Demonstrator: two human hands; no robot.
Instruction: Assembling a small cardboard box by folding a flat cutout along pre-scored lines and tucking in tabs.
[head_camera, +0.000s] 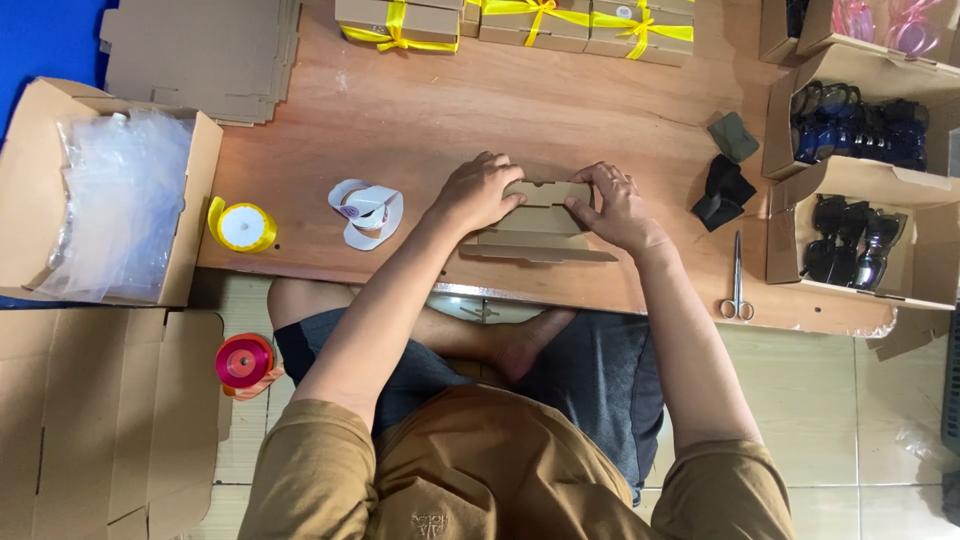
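head view: both hands press on a small brown box (545, 215) near the front edge of the table (420, 120). left hand (478, 192) fingers curl on its left end, right hand (612, 205) fingers pinch its right end. the box lies long side left to right between them

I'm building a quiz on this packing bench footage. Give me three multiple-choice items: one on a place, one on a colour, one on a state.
1. Where do the scissors lie?
A. right of the hands
B. beside the yellow spool
C. on the floor

2. What colour is the ribbon on the finished boxes at the far edge?
A. red
B. yellow
C. blue

3. What state is the small cardboard box in?
A. tied with ribbon
B. still being folded
C. crushed flat

Answers:
1 A, they lie near the table's right end.
2 B, yellow bows show.
3 B, the left hand and right hand press its flaps, which stand loose.
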